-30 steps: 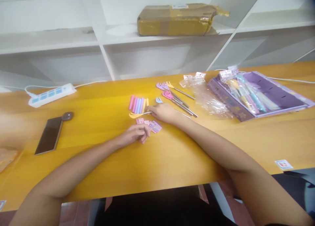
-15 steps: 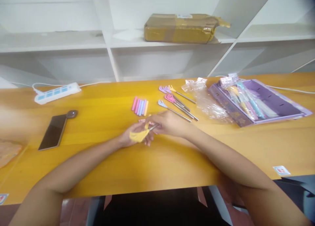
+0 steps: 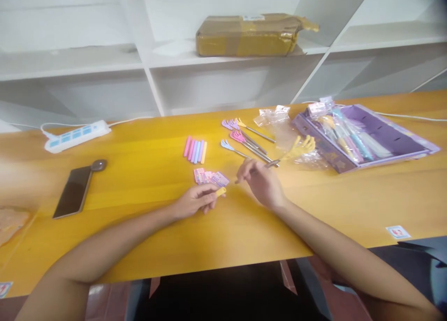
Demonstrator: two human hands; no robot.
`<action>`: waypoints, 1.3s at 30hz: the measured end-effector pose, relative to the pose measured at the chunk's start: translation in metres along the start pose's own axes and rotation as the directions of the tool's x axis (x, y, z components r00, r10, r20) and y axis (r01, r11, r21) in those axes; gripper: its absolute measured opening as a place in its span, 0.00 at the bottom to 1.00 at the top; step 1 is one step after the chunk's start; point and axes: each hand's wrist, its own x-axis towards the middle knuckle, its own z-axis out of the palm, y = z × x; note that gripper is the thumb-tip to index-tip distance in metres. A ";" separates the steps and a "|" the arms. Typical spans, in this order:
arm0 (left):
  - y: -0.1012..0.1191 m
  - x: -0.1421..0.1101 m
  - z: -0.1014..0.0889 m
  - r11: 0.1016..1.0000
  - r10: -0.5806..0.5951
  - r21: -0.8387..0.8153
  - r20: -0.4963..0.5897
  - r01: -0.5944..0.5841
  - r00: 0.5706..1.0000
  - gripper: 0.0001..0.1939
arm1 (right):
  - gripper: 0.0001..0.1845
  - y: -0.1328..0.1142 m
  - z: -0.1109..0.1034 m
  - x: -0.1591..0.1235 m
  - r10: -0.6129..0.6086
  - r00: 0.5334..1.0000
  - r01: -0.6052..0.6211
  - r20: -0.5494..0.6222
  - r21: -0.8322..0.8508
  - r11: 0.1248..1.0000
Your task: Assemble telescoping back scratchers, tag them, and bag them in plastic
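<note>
My left hand point(image 3: 197, 201) is closed around a short yellow tube point(image 3: 220, 191), like the handle sleeves on the table. Between the fingers of my right hand point(image 3: 263, 183) is the metal rod of a yellow back scratcher point(image 3: 298, 147), its claw end pointing right over the clear wrappers. Just beyond my left hand lie several small printed cards point(image 3: 209, 176). A row of pink, purple, blue and yellow handle sleeves point(image 3: 194, 150) lies farther back. Several more back scratchers point(image 3: 244, 139), with pink, purple, blue and yellow claws on metal rods, rest beyond my right hand.
A purple tray box point(image 3: 384, 130) with packaged items stands at the right, clear plastic wrappers point(image 3: 275, 120) beside it. On the left are a phone point(image 3: 72, 191), a small dark round object point(image 3: 99, 165) and a power strip point(image 3: 77, 136). A taped carton point(image 3: 251, 36) sits on the shelf.
My hands have come apart. The yellow back scratcher has moved right with my right hand, its claw turned from left to right; the yellow tube stays in my left hand. The printed cards are uncovered.
</note>
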 end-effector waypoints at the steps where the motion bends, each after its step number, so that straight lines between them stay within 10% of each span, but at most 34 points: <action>1: 0.000 0.000 -0.001 1.000 0.001 0.012 -0.011 -0.001 1.000 0.25 | 0.26 -0.002 -0.003 0.003 0.037 0.998 -0.035 -0.044 0.049 0.998; 10: -0.010 -0.001 -0.006 0.984 -0.078 -0.162 -0.060 0.068 0.995 0.25 | 0.30 -0.008 -0.011 0.008 0.293 0.955 -0.287 -0.045 0.104 0.952; 39: 0.004 -0.002 0.001 0.998 -0.035 0.046 -0.151 0.042 0.988 0.28 | 0.28 0.008 -0.020 0.001 0.161 0.986 -0.166 -0.039 -0.211 0.963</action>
